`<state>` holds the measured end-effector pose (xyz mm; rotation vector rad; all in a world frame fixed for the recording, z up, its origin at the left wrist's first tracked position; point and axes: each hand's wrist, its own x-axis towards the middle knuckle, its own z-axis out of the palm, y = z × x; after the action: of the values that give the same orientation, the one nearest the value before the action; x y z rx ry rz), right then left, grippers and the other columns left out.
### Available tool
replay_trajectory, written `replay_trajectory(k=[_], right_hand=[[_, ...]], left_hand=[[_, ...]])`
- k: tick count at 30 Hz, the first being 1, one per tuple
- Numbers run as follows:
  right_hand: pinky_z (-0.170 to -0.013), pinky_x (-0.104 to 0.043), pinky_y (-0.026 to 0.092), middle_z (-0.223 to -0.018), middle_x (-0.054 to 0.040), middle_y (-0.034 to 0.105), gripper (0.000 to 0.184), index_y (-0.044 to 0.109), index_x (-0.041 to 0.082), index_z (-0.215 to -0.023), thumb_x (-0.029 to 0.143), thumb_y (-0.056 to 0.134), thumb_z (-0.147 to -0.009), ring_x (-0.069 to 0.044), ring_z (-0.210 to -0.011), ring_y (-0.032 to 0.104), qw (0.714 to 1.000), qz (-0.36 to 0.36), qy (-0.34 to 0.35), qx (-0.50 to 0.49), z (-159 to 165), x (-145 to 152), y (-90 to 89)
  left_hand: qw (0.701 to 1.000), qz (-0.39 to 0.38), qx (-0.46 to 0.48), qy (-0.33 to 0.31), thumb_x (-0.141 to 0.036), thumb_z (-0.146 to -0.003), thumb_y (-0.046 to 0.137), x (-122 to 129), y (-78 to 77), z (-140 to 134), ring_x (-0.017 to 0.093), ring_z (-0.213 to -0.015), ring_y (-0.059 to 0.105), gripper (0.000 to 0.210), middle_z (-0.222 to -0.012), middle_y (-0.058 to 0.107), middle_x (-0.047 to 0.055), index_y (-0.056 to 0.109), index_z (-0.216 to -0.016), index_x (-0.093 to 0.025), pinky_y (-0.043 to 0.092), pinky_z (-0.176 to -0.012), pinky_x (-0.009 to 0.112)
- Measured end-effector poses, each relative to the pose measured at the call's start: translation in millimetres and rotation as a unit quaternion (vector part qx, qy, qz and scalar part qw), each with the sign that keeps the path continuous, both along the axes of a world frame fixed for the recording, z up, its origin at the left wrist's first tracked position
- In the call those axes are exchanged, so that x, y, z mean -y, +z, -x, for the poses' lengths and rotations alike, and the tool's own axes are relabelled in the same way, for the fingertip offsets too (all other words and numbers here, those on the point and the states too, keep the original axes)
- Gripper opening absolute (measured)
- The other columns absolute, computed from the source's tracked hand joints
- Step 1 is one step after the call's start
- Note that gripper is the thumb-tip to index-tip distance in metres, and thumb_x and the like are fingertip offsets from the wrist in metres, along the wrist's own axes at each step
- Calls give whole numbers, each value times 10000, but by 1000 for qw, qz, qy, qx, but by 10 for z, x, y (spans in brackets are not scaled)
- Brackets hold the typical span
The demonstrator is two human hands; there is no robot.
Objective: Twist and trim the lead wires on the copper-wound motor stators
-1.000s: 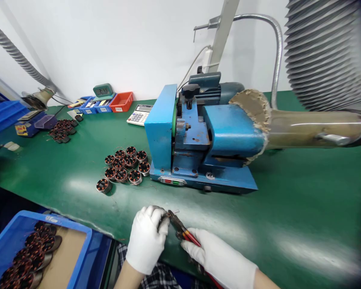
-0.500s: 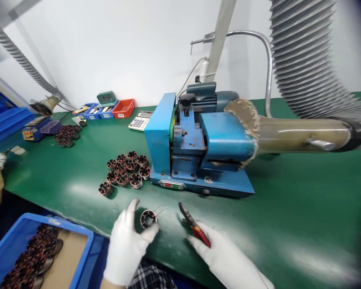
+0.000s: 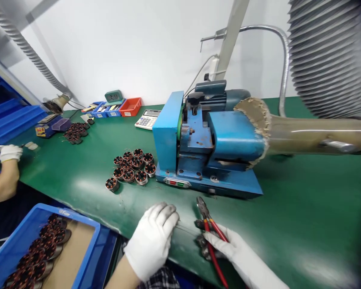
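My left hand (image 3: 153,239), in a white glove, is closed with its back towards me. A motor stator is inside it, hidden by the curled fingers. Two thin wires (image 3: 185,228) stick out of that hand to the right. My right hand (image 3: 221,241), also gloved and dark at the fingertips, holds red-handled cutting pliers (image 3: 212,228). Their handles are spread apart, and the metal jaws point up and away from me, to the right of the wires and apart from them.
Several wound stators (image 3: 132,166) stand beside a blue machine (image 3: 180,140) with a duct. More lie in a blue bin (image 3: 98,237) at lower left and in a pile (image 3: 76,131) behind. A calculator (image 3: 147,119) and an orange tray (image 3: 130,107) sit farther back. Another person's gloved hands (image 3: 10,153) are at far left.
My left hand has closed over the stator and turned its back up. My right hand has shifted right, with the pliers' handles now visibly spread. The view has swung slightly left.
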<state>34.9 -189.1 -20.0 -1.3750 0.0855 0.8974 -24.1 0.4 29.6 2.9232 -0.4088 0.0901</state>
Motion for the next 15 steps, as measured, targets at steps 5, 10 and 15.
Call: replay_trajectory(k=[5, 10, 15], right_hand=[[-577, -269, 450, -684, -5, 562, 574, 520, 144, -1034, 489, 680, -603, -134, -559, 538, 995, -26, -35, -88, 42, 169, 64], [-589, -256, 430, -679, -7, 563, 469, 540, 131, -979, 484, 611, -679, -160, -618, 535, 995, 76, 70, -8, 197, 286, 151], [-678, -251, 408, -766, -20, 596, 310, 559, 142, -813, 443, 523, -748, -191, -752, 524, 976, 104, 177, 76, 243, 146, 197]], left_hand=[[995, -62, -61, 57, -153, -807, 433, 75, -9, -150, 247, -821, 493, 169, -870, 577, 62, 561, -905, -204, 414, -722, 428], [993, 37, -51, 101, -123, -815, 411, 111, -172, -118, 212, -792, 475, 166, -823, 555, 29, 548, -845, -213, 383, -738, 368], [990, 71, -32, 114, -123, -802, 417, 125, -257, -126, 211, -780, 468, 162, -821, 555, 24, 547, -824, -218, 374, -720, 348]])
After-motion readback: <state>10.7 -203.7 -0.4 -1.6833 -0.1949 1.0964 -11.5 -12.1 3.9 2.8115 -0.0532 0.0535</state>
